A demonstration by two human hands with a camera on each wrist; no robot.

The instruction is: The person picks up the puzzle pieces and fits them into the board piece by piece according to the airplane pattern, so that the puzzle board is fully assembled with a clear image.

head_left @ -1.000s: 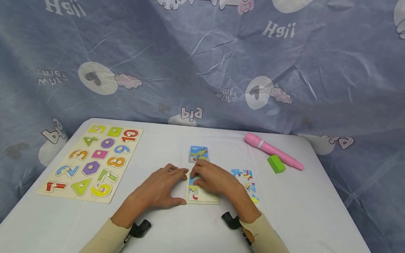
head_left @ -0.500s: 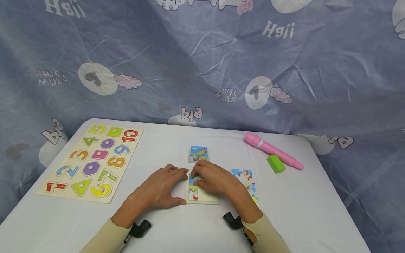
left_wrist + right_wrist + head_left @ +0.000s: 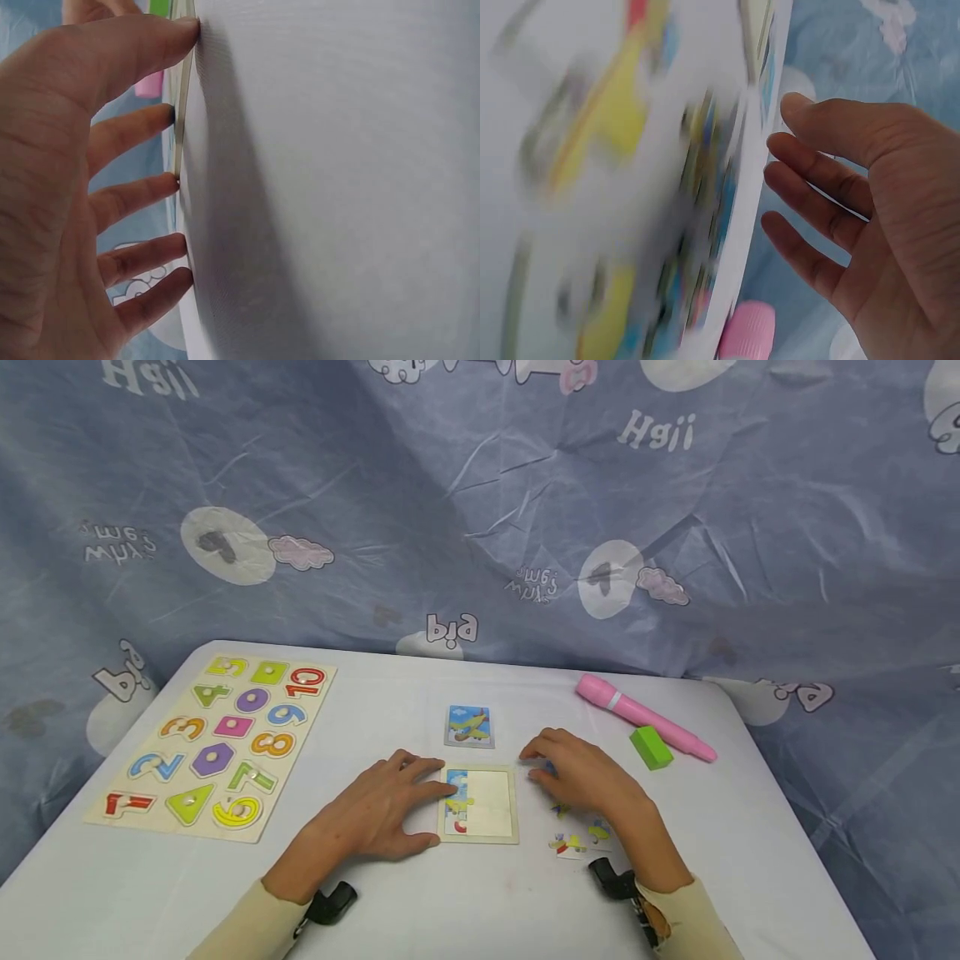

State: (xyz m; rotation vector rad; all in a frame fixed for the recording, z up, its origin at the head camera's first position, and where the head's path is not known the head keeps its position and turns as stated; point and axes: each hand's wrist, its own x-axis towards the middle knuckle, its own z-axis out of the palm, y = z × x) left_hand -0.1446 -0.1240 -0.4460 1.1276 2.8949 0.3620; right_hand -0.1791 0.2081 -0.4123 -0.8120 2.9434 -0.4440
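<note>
Cream tray (image 3: 492, 803) shows pieces (image 3: 454, 814) from head, edge (image 3: 179, 144) from left wrist; left grip (image 3: 381, 802), right grip (image 3: 588, 772) spread.

The puzzle tray (image 3: 491, 805) looks like matt wood, the backdrop (image 3: 420, 518) like creased cloth.

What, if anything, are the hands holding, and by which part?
Nothing is gripped. The left hand rests its thumb and index finger against the left side of the puzzle tray; the right hand looks empty.

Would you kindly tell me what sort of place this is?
Probably a tabletop play area, judging by a number puzzle board, a part-filled jigsaw tray and a printed cloth backdrop.
</note>
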